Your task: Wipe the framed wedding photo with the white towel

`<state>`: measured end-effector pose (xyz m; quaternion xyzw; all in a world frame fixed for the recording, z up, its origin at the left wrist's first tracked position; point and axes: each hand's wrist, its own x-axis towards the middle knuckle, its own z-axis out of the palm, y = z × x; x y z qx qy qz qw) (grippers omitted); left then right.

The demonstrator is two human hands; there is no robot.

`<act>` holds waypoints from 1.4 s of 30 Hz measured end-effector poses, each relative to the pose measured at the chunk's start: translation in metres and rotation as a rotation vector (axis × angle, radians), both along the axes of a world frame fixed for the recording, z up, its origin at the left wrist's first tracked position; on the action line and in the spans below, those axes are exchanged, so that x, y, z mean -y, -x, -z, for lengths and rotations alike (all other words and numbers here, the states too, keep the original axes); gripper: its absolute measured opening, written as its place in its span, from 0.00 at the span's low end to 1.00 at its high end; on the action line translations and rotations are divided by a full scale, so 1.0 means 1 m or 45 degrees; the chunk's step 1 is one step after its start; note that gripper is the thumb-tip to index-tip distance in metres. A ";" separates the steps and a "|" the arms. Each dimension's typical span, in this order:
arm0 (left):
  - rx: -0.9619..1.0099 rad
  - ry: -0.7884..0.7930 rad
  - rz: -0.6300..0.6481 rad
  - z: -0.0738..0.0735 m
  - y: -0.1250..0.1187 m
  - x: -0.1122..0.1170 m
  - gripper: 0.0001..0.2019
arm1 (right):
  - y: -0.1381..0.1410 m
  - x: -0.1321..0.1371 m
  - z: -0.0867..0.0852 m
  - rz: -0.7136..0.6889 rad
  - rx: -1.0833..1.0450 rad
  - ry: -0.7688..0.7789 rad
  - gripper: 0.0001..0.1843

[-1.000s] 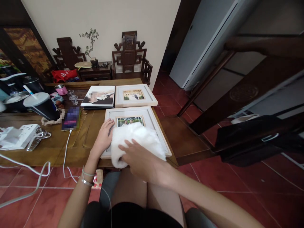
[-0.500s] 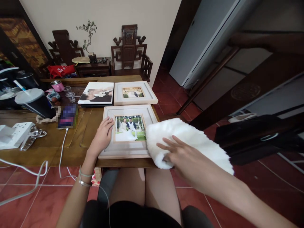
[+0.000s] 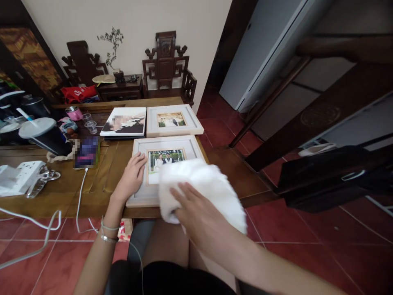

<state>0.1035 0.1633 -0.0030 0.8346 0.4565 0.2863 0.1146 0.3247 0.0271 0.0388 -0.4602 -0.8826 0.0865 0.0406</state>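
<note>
A white-framed wedding photo (image 3: 167,144) lies flat at the near edge of the wooden table (image 3: 101,180). My left hand (image 3: 132,176) rests flat on the frame's left border, fingers stretched out. My right hand (image 3: 196,215) presses a fluffy white cloth (image 3: 204,184) onto the frame's lower right part, fingers spread on top of the cloth. The cloth covers the photo's lower right half.
A second white frame (image 3: 173,121) and a photo album (image 3: 124,122) lie farther back. A phone (image 3: 86,152) on a white cable, a power strip (image 3: 18,177), a lidded dark cup (image 3: 43,135) and small plastic cups sit to the left. Carved chairs stand behind.
My right hand swept the cloth off to the right of the frame, then brought it back left over the photo. My left hand stayed on the frame's border.
</note>
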 end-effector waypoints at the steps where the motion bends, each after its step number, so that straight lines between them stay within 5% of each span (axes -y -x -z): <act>1: -0.002 0.007 -0.004 0.000 0.000 0.000 0.19 | -0.014 0.008 0.003 0.098 0.049 -0.054 0.15; 5: -0.009 0.061 -0.024 0.001 -0.002 0.001 0.19 | -0.050 0.019 -0.011 0.254 0.206 -0.144 0.15; 10: -0.016 0.130 -0.014 0.001 -0.001 0.000 0.19 | -0.048 -0.034 -0.036 0.316 0.293 -0.152 0.19; 14: -0.014 0.104 -0.002 0.004 0.000 -0.002 0.19 | -0.052 -0.091 -0.025 0.336 0.313 -0.204 0.24; 17: 0.016 0.041 0.006 0.004 0.000 -0.003 0.19 | -0.060 -0.104 -0.011 0.306 0.282 -0.260 0.24; 21: 0.032 -0.019 0.007 0.003 -0.001 -0.003 0.18 | -0.070 -0.060 -0.002 0.197 0.176 -0.228 0.20; 25: 0.035 -0.028 0.002 0.003 -0.002 -0.003 0.18 | -0.068 0.005 -0.012 0.134 -0.001 -0.128 0.24; 29: 0.014 0.013 0.029 0.001 -0.001 -0.003 0.18 | -0.052 0.020 -0.022 0.184 0.010 -0.135 0.22; 37: -0.016 0.081 0.047 0.005 0.002 -0.005 0.18 | -0.047 -0.082 -0.015 0.338 0.128 -0.207 0.23; 42: 0.035 0.080 0.020 0.007 0.001 -0.004 0.18 | -0.035 -0.135 -0.025 0.354 0.120 -0.314 0.26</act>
